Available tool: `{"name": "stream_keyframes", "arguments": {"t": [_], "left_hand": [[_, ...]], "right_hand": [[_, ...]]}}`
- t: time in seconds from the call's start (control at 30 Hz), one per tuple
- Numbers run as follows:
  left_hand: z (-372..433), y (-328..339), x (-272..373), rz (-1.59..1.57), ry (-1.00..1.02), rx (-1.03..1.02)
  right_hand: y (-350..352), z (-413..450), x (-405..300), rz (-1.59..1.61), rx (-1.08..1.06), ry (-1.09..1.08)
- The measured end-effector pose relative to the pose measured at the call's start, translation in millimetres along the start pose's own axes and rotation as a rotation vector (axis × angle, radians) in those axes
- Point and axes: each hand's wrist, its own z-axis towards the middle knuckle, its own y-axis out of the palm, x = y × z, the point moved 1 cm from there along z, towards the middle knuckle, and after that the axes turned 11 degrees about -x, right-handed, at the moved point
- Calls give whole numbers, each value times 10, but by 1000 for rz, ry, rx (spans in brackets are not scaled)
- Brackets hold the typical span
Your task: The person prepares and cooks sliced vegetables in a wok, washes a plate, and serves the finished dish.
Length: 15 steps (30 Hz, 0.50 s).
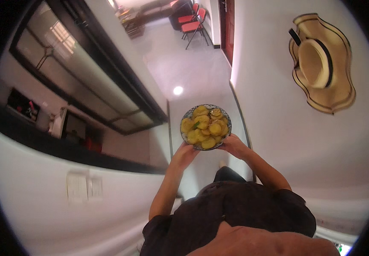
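Held out in front of my body is a round patterned bowl (187, 114) with a dark and white rim. Sliced potatoes (208, 129), yellow and glossy, are heaped in it, with a bit of green on top. My left hand (187, 154) grips the bowl at its lower left edge. On the lower right edge, my right hand (234, 146) supports it. The fingers of both hands are mostly hidden beneath the bowl.
A narrow passage floor (200, 92) leads towards red folding chairs (193, 25) and a brown sofa (155, 9). On the left is a dark-framed glass sliding door (85, 73). A straw hat (323, 64) hangs on the right wall, near a reddish-brown door (228, 32).
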Motion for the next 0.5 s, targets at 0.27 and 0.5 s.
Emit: {"name": "stream_keyframes", "arguments": {"t": [0.27, 0.5], "left_hand": [[2788, -1221, 1390, -76, -9, 33], [4540, -2078, 2951, 111, 32, 119]], "right_hand": [[-2224, 2341, 688, 767, 126, 189], [-3697, 4737, 1167, 881, 68, 154]]}}
